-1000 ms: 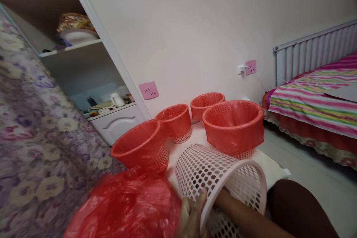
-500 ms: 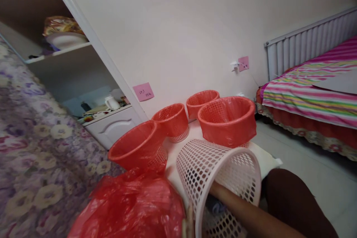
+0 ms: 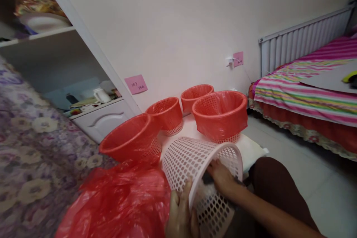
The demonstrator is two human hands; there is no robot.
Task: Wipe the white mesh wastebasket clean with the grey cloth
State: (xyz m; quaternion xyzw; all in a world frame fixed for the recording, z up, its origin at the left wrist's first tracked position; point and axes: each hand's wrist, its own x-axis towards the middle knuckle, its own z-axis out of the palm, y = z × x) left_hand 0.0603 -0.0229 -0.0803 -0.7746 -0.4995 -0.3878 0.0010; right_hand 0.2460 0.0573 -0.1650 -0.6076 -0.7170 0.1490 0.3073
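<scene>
Since the earlier frame the right hand (image 3: 223,176) has drawn back from deep inside the white perforated basket (image 3: 195,163) to its rim, and the view has swung left. Basket: tipped on its side, mouth toward the person, at the near edge of the white pad (image 3: 253,148). Left hand (image 3: 180,217): fingers curled over the near rim, holding it. Right hand: inside the mouth, fingers on the inner wall; whether they pinch anything, I cannot tell. Red plastic bag (image 3: 119,204): loose, heaped just left of the basket, touching it. Risk: held by the rim alone, the tilted basket could roll off the pad's near edge, and thin film may snag or tear on the perforations. Surface: white pad on a pale tiled floor (image 3: 306,171), carrying 4 red-lined baskets (image 3: 220,113) toward its far edge. Room: floral bedspread (image 3: 33,137) left, white shelving (image 3: 83,81), pink notes (image 3: 136,84) on the wall, radiator (image 3: 301,42), striped bed (image 3: 304,93) right.
</scene>
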